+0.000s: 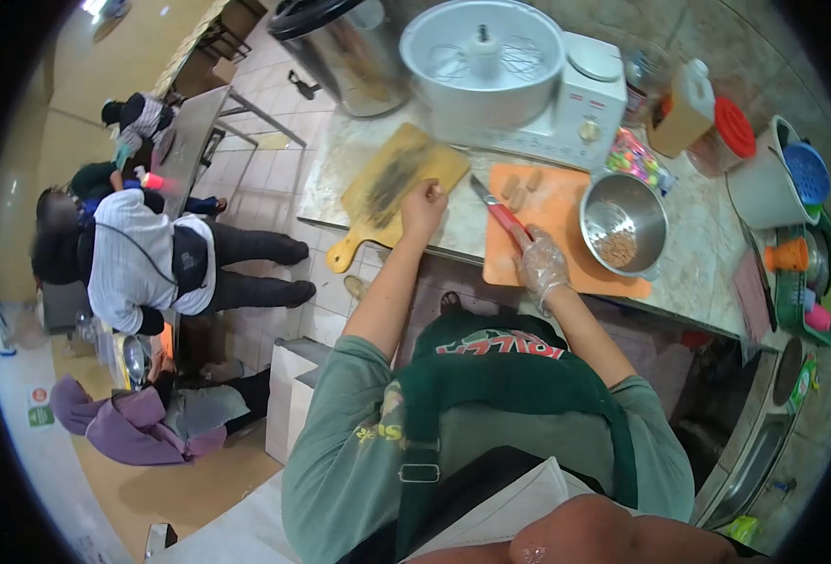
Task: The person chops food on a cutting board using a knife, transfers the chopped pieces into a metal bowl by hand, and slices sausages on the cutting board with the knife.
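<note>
My right hand (542, 265), in a clear plastic glove, is closed round the red handle of a knife (504, 214). The blade points away from me, along the left edge of an orange cutting board (564, 202). Three short brown sausage pieces (519, 197) lie near the blade. A steel bowl (596, 211) stands on the board's right side with small chopped brown bits (616, 249) at its bottom. My bare left hand (424, 209) has its fingers curled in at the edge of a yellow paddle-shaped cutting board (364, 211) with a dark stained middle; no object shows in it.
A white stand mixer (589, 99) with whisks in its bowl is behind the boards, beside a large steel container (349, 56). Bottles, a red-lidded jar (723, 141) and a white bucket (758, 183) line the right. Several people, including one in a white top (138, 249), are at the left.
</note>
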`<state>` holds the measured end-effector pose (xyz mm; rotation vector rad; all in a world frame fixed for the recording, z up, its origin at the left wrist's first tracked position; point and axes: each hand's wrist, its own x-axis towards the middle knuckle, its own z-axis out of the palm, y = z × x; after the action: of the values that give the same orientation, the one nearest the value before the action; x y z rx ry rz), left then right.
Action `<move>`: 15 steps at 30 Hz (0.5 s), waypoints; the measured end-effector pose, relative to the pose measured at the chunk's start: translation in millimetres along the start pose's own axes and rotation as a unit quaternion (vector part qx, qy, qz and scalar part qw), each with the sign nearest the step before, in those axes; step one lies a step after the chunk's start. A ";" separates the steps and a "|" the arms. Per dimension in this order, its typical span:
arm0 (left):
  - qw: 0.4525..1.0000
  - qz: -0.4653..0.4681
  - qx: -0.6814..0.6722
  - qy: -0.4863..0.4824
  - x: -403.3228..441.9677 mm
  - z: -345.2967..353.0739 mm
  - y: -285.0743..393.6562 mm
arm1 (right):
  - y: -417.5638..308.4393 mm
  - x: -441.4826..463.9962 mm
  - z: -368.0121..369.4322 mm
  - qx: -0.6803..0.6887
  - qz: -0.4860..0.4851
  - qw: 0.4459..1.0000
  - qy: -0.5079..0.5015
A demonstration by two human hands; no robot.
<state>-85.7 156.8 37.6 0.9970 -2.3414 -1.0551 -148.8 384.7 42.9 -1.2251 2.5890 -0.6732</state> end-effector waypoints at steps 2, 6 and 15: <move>0.999 -0.003 0.005 0.036 11.2 -16.4 -29.7 | 0.5 17.3 18.7 -0.023 0.162 0.980 -0.110; 0.989 -0.070 -0.092 0.092 32.9 -32.8 -56.2 | -20.4 24.9 10.6 -0.096 0.083 0.989 -0.076; 0.981 -0.093 -0.153 0.075 59.5 -23.2 -110.8 | -71.8 57.7 63.2 0.212 0.045 0.976 -0.022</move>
<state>-62.5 50.1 -28.9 1.1440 -1.9228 -1.3130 -113.8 280.5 22.9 -0.9671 2.2823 -1.0921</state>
